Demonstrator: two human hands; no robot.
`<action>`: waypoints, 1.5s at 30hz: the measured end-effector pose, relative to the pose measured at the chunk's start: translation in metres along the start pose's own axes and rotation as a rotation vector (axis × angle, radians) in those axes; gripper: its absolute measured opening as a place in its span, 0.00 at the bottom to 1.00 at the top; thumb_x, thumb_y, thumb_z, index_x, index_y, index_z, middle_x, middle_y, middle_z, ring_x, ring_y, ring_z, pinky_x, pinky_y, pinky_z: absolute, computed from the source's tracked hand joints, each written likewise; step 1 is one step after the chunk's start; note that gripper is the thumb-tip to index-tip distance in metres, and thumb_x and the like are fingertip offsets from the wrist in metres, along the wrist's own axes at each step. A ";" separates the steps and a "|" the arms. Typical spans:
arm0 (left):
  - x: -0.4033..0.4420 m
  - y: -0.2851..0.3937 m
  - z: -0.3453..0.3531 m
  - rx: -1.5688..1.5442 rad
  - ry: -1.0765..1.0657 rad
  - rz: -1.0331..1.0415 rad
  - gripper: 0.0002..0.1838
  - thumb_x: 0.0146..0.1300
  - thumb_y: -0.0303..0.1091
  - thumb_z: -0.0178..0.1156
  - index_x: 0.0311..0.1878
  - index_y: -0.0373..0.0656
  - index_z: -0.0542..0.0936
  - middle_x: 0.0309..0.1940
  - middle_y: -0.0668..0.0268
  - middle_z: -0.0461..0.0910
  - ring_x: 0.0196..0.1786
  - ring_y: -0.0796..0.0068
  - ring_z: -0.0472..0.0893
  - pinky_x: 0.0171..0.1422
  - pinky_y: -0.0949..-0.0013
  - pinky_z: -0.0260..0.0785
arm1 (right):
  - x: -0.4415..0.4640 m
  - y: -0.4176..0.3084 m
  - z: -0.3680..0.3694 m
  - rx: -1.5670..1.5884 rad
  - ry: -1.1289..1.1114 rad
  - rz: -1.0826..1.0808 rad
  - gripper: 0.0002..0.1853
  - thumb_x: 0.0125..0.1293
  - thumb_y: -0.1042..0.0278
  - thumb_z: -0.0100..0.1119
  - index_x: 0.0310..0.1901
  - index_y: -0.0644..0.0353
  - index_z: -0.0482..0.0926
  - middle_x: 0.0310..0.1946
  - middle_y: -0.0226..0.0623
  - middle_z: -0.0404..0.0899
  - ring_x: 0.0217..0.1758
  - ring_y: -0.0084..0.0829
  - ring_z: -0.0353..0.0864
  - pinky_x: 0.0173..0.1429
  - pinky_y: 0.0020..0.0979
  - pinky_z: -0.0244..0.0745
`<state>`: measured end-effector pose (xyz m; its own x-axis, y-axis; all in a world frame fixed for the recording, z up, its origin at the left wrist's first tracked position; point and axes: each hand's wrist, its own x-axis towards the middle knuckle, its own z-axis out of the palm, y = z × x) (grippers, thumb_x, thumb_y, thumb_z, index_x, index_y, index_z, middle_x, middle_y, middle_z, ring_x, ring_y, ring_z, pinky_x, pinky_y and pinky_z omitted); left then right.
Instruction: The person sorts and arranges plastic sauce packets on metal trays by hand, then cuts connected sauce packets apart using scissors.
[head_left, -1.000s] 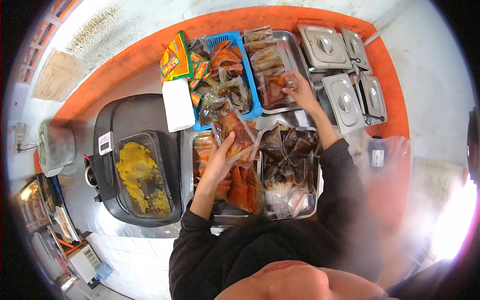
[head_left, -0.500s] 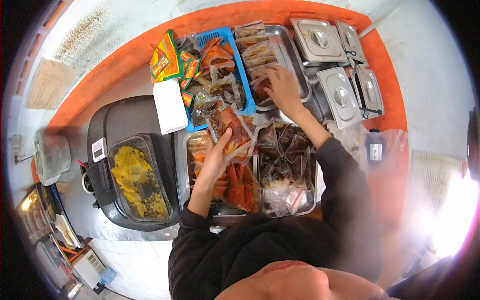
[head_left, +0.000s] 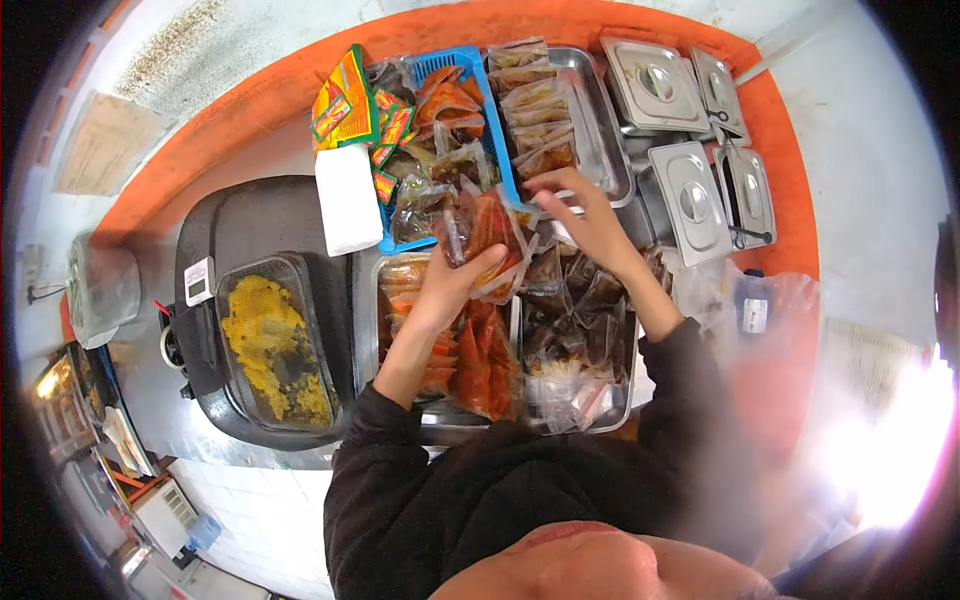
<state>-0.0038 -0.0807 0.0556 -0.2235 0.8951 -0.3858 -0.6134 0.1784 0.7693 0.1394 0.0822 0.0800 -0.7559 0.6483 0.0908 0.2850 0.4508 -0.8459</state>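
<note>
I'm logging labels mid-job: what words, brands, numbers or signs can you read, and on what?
No text is legible.
Yellow-green packet: too small.
Red-green sachets: too small.
White display unit: too small.
White label on dark container: blurred.
Left wall sheet: too faint.
Right wall sheet: blurred.
Held pouch: no lettering visible.

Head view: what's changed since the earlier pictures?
The right hand moved from the far rectangular silver steel tray towards the clear plastic packet of reddish food in the left hand; whether it carries anything is unclear. The left hand kept its grip.
</note>
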 end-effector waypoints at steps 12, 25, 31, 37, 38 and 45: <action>-0.022 -0.028 0.027 -0.470 -0.087 -0.084 0.27 0.73 0.49 0.40 0.64 0.38 0.60 0.63 0.61 0.65 0.62 0.63 0.70 0.65 0.58 0.66 | -0.033 -0.033 0.023 -0.002 0.276 -0.236 0.05 0.61 0.73 0.59 0.36 0.64 0.74 0.33 0.35 0.74 0.38 0.25 0.75 0.45 0.28 0.70; -0.034 -0.027 -0.002 -0.466 0.131 -0.026 0.23 0.71 0.42 0.49 0.64 0.45 0.63 0.59 0.65 0.70 0.60 0.70 0.71 0.62 0.59 0.67 | 0.040 0.056 0.008 -0.666 -0.043 -0.493 0.14 0.56 0.67 0.62 0.45 0.55 0.76 0.42 0.38 0.73 0.46 0.44 0.71 0.52 0.40 0.68; -0.029 -0.018 0.005 -0.219 0.195 0.048 0.21 0.66 0.33 0.58 0.59 0.39 0.68 0.51 0.65 0.75 0.51 0.76 0.76 0.55 0.69 0.70 | 0.003 -0.024 0.008 0.043 0.001 -0.077 0.16 0.57 0.66 0.65 0.47 0.58 0.76 0.41 0.36 0.73 0.46 0.32 0.72 0.50 0.30 0.68; -0.025 -0.019 0.020 0.240 0.075 0.156 0.26 0.59 0.32 0.65 0.58 0.36 0.69 0.50 0.65 0.75 0.50 0.78 0.75 0.55 0.72 0.68 | -0.018 -0.039 0.025 0.149 -0.057 -0.078 0.16 0.56 0.68 0.66 0.44 0.63 0.75 0.37 0.36 0.75 0.43 0.27 0.75 0.48 0.29 0.69; -0.027 -0.019 0.021 0.233 0.044 0.175 0.27 0.59 0.32 0.65 0.59 0.36 0.68 0.52 0.64 0.74 0.51 0.76 0.75 0.56 0.70 0.68 | -0.020 -0.039 0.025 0.169 -0.012 -0.035 0.14 0.57 0.69 0.65 0.43 0.64 0.74 0.36 0.37 0.75 0.42 0.30 0.75 0.48 0.30 0.69; -0.032 -0.037 0.015 -0.053 0.102 0.033 0.26 0.63 0.31 0.61 0.62 0.35 0.65 0.54 0.64 0.72 0.56 0.76 0.71 0.62 0.72 0.62 | -0.009 -0.006 -0.013 0.425 0.476 0.040 0.04 0.64 0.75 0.56 0.38 0.64 0.74 0.33 0.31 0.76 0.40 0.21 0.75 0.49 0.23 0.68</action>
<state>0.0377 -0.1102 0.0473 -0.3186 0.8532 -0.4130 -0.6433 0.1254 0.7553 0.1522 0.0814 0.0907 -0.3772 0.9052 0.1960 -0.0255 0.2014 -0.9792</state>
